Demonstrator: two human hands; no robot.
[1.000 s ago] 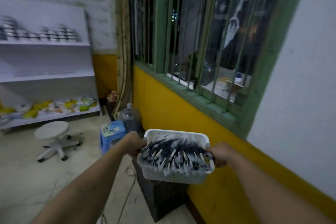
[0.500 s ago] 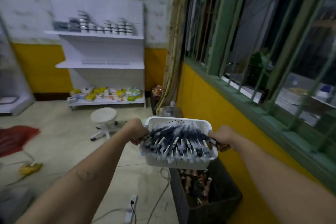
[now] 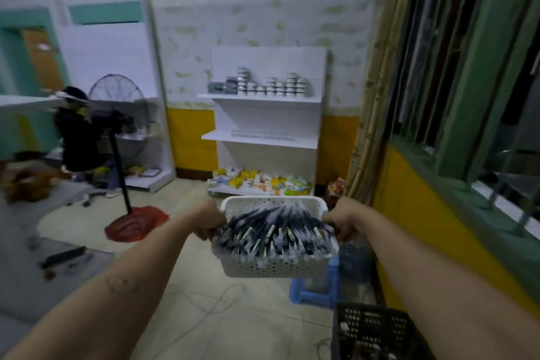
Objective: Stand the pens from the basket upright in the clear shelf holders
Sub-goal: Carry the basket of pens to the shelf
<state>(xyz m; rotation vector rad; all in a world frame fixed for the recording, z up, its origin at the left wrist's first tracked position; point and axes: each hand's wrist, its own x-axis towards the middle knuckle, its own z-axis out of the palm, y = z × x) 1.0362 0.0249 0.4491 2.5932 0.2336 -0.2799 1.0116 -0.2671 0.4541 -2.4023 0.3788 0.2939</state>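
Note:
A white perforated basket [image 3: 273,267] is carried in front of me, filled with several dark pens [image 3: 274,235] lying in a heap. My left hand [image 3: 209,221] grips its left rim and my right hand [image 3: 340,218] grips its right rim. Ahead against the far wall stands a white shelf unit [image 3: 264,137]; a row of clear holders [image 3: 263,134] shows faintly on its middle shelf. Stacked small containers sit on the top shelf and colourful packets on the bottom one.
A standing fan [image 3: 117,114] with a red-covered base [image 3: 136,222] is at left, beside a person in dark clothes [image 3: 77,137]. A blue stool [image 3: 317,286] and a black crate [image 3: 377,333] stand low on the right under the barred window. Cables [image 3: 204,307] cross the floor.
My view has swung left, from the window wall to the room; the white shelf unit now lies straight ahead. Both hands keep hold of the basket.

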